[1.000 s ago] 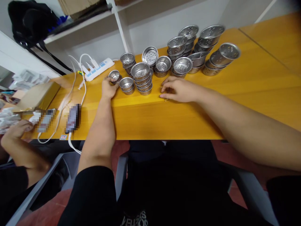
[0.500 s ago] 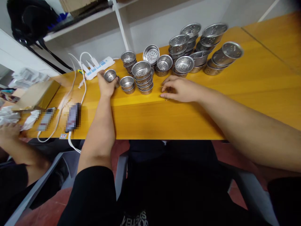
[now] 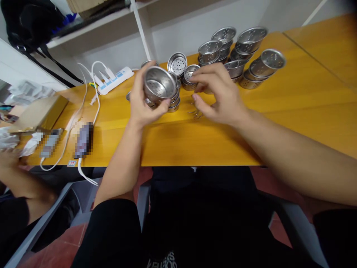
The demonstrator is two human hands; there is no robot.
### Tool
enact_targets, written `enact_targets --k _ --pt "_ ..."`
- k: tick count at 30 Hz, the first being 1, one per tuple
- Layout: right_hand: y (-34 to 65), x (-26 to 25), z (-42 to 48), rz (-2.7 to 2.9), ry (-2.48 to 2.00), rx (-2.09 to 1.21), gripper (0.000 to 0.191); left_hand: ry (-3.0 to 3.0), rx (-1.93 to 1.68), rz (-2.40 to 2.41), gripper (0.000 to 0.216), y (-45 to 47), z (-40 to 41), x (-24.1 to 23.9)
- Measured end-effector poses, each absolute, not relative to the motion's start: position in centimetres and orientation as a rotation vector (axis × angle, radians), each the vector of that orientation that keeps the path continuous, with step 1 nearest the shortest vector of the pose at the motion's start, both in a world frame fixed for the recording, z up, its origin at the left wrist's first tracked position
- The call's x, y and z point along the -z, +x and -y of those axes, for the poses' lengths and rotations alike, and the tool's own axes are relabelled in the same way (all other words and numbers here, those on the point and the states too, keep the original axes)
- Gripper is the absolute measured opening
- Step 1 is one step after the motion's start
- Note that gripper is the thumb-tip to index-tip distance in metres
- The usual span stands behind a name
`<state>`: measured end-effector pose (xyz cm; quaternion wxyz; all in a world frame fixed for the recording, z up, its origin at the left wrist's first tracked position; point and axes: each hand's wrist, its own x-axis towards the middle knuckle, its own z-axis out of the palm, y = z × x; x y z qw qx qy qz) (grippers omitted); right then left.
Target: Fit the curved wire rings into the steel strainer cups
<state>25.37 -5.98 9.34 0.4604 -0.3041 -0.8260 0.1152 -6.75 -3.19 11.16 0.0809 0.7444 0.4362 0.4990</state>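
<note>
My left hand is raised above the yellow table and grips a small perforated steel cup, tilted so its inside faces me. My right hand hovers just right of the cup, fingers curled and pinched toward it; whether anything is between them I cannot make out. A small metal wire piece lies on the table under the right hand. Behind the held cup stands a stack of the same cups, partly hidden.
Several stacks of steel strainer cups crowd the table's far side. A white power strip with cables lies at the left, beside two dark devices and a cardboard box. Another person's arm is at the far left.
My left hand lifted a steel cup off the table and brought it up toward me. My right hand rose from the table and moved left toward the cup.
</note>
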Motion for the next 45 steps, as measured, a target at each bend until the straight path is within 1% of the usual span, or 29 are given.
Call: enact_targets --k 3,6,9,13,15,19,24,29,31,36,41,45 --pt "24.7 -9.4 6.9 2.145 -0.583 -0.219 0.057 2.247 -1.194 -1.163 0.099 -4.4 5.4 -11.1" --pt "24.4 -9.2 7.1 2.312 -0.523 -0.255 0.048 2.237 -0.992 -0.985 0.089 -4.1 6.5 -11.3" --pt "24.5 -9.1 6.8 2.389 -0.506 -0.365 0.037 2.241 -0.975 -0.861 0.086 -4.4 6.5 -11.5" --pt "24.7 -9.2 6.5 2.406 -0.591 -0.417 0.015 2.208 -0.917 -1.022 0.089 -4.4 5.8 -11.1" --pt "24.6 -9.1 6.5 2.416 -0.610 -0.404 0.012 2.133 -0.912 -1.061 0.092 -4.5 5.3 -10.7" --pt "24.5 -9.0 6.4 2.385 -0.569 -0.425 0.015 2.069 -0.949 -1.019 0.098 -5.0 4.4 -9.9" --pt "24.5 -9.1 6.4 2.330 -0.562 -0.452 0.028 2.095 -0.946 -0.916 0.105 -5.6 3.8 -9.7" --pt "24.6 -9.0 6.1 2.241 -0.625 -0.481 0.040 2.089 -0.935 -1.008 0.099 -6.0 4.0 -10.3" --pt "24.5 -8.9 6.0 2.219 -0.611 -0.496 0.041 2.085 -0.927 -1.043 0.100 -6.1 4.2 -10.5" --pt "24.4 -8.9 6.3 2.149 -0.606 -0.578 0.035 2.119 -0.951 -0.987 0.108 -6.2 4.4 -10.9" --pt "24.4 -9.4 6.7 2.116 -0.579 -0.650 0.042 2.133 -0.896 -1.018 0.114 -6.2 5.2 -12.2" --pt "23.6 -9.4 7.3 2.047 -0.524 -0.738 0.044 2.121 -0.861 -1.002 0.117 -7.2 5.4 -13.1"
